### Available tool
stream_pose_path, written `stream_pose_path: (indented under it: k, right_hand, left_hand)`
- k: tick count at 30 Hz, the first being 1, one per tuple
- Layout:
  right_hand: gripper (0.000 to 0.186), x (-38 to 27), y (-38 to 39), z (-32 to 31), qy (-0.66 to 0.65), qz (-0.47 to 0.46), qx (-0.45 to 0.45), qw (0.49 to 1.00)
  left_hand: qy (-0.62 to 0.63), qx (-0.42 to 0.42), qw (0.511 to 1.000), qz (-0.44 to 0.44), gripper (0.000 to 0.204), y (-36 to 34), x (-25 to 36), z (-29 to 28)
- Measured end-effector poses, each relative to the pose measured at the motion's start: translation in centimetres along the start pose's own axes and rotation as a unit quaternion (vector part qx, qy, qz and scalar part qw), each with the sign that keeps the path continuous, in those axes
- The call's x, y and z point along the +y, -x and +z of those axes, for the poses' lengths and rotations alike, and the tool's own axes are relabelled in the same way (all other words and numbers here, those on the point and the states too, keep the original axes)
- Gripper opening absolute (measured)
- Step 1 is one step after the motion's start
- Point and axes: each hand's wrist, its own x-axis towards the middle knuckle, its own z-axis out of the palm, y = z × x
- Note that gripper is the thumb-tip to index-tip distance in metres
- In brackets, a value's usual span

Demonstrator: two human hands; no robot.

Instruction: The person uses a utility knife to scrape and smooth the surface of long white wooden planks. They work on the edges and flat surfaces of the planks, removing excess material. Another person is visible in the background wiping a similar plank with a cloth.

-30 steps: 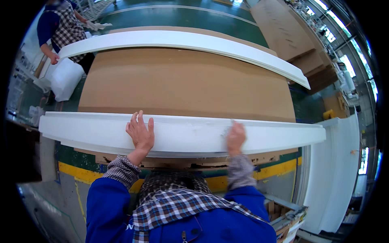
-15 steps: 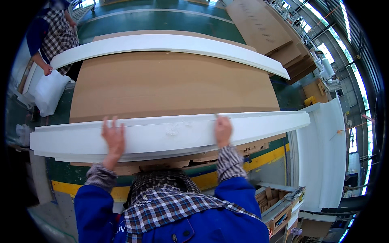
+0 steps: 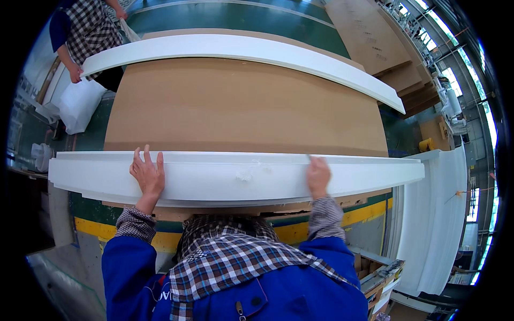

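Note:
A long white panel (image 3: 206,184) lies crosswise in front of me along the near side of a large brown board (image 3: 241,107). My left hand (image 3: 148,175) rests on the panel's left part, fingers spread, with the tips at its far edge. Farther right, my right hand (image 3: 319,176) is closed like a fist over the same far edge. A thin dark tip shows by its fingers, but motion blur hides what it belongs to. Between my hands, a small patch of white shavings or crumbs (image 3: 244,176) sits on the panel.
A second long white panel (image 3: 225,45) lies along the board's far side. A co-worker's hand (image 3: 75,73) touches its left end. A white bag (image 3: 80,107) stands below that. Large brown sheets (image 3: 369,40) are stacked far right, and white panels (image 3: 433,214) stand at right.
My left hand has slid a little left along the panel, and my right hand slightly right. The whole view has shifted. The co-worker's other hand now shows, holding a pale cloth-like thing.

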Motion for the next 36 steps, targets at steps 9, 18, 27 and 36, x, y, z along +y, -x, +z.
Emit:
stream_pose_path:
  k: [9, 18, 27, 36]
  right_hand:
    - [0.01, -19.7, 0.4, 2.8, -0.254, -0.055, -0.148, 0.954]
    - [0.018, 10.2, -6.2, -5.6, 0.227, 0.076, -0.187, 0.953]
    - [0.015, -14.5, 0.6, 2.9, -0.137, 0.011, -0.114, 0.984]
    - [0.014, -19.6, 0.2, 3.6, -0.251, -0.046, -0.059, 0.965]
  left_hand:
    - [-0.01, -0.003, 1.0, -0.007, 0.048, -0.5, -0.1, 0.5]
    - [-0.013, -0.008, 1.0, -0.002, 0.049, -0.5, 0.3, 0.1]
    - [-0.01, -0.029, 1.0, 0.001, 0.055, -0.3, 0.2, -0.4]
    - [0.029, 0.005, 0.999, 0.015, 0.052, -0.2, -1.0, 0.2]
